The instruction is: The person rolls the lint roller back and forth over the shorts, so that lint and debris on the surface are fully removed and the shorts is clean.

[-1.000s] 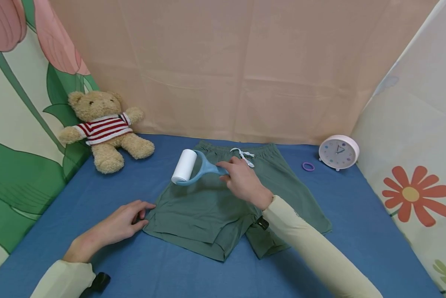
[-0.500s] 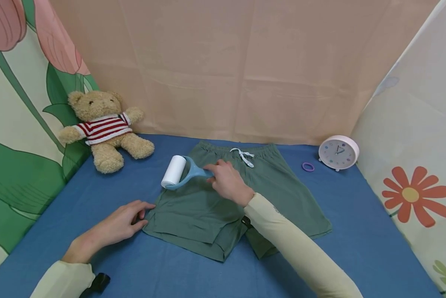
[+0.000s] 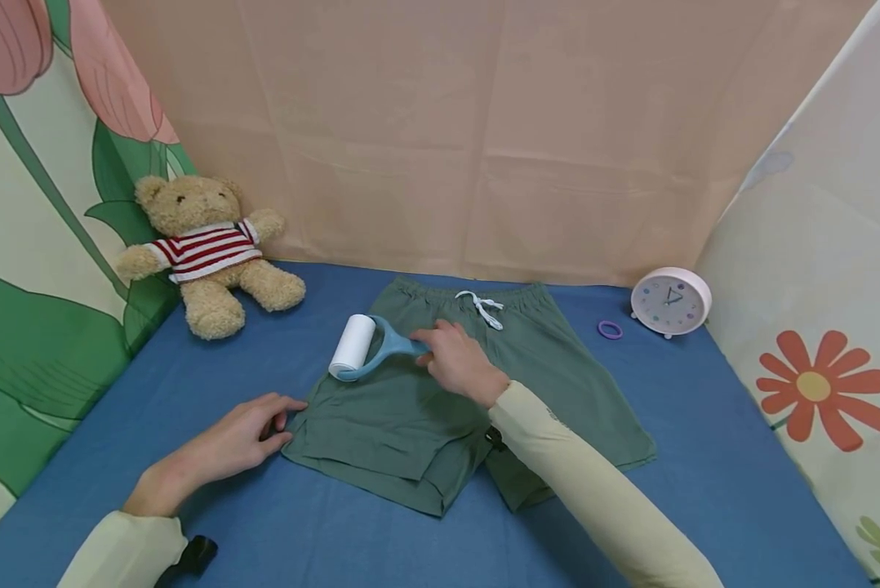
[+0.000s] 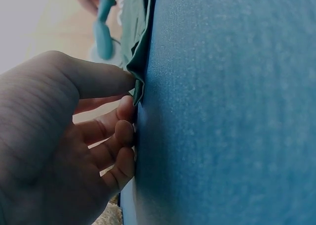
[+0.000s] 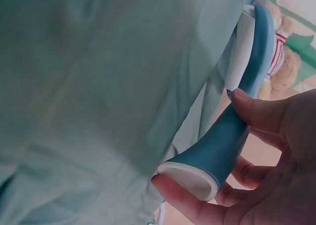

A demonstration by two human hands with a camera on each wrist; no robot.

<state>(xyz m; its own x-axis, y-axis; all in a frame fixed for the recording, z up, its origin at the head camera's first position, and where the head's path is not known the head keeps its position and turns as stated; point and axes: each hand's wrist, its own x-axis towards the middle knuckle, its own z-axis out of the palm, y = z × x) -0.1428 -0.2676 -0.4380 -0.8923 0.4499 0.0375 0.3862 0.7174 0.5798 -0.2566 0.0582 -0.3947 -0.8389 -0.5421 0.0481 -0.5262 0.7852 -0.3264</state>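
Green shorts [image 3: 381,408] with a white drawstring [image 3: 480,309] lie spread on a blue cloth surface. My right hand [image 3: 460,363] grips the blue handle of a lint roller [image 3: 352,347], whose white roll lies over the left side of the shorts. In the right wrist view, thumb and fingers wrap the lint roller's handle [image 5: 217,146]. My left hand [image 3: 242,437] is at the outer hem of the left leg. In the left wrist view, its thumb and bent fingers [image 4: 123,131] hold the edge of the shorts [image 4: 138,81] against the surface.
A teddy bear [image 3: 208,253] in a striped shirt sits at the back left. Towards the back right stand a pink round clock [image 3: 671,302] and a purple ring [image 3: 610,330]. A beige backdrop [image 3: 484,163] and patterned side panels [image 3: 800,245] enclose the blue surface.
The right hand first moves the lint roller left and nearer over the left leg, then slightly back right and still nearer. My left hand stays at the hem.
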